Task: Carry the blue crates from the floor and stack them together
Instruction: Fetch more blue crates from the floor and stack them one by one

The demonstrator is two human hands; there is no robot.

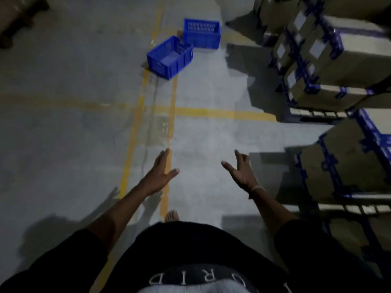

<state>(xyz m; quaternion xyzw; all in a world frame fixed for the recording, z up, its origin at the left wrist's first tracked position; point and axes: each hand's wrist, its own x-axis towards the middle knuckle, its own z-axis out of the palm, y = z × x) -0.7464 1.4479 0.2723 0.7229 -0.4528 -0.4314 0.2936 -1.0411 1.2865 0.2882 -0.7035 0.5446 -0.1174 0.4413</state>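
Observation:
Two blue plastic crates stand on the grey floor well ahead of me. The nearer crate (169,57) sits upright and turned at an angle, its inside showing. The farther crate (202,33) touches its back right corner and shows its perforated inner wall. My left hand (159,173) is stretched forward with straight fingers and holds nothing. My right hand (240,171) reaches forward too, fingers spread, with a pale band on the wrist. Both hands hang in the air, far short of the crates.
Stacked cardboard boxes with blue tape (330,60) line the right side on pallets, with more boxes (349,166) closer to me. Yellow lines (135,123) mark the concrete floor. A dark pallet-like object (19,20) lies at the far left. My bare foot (171,215) shows below.

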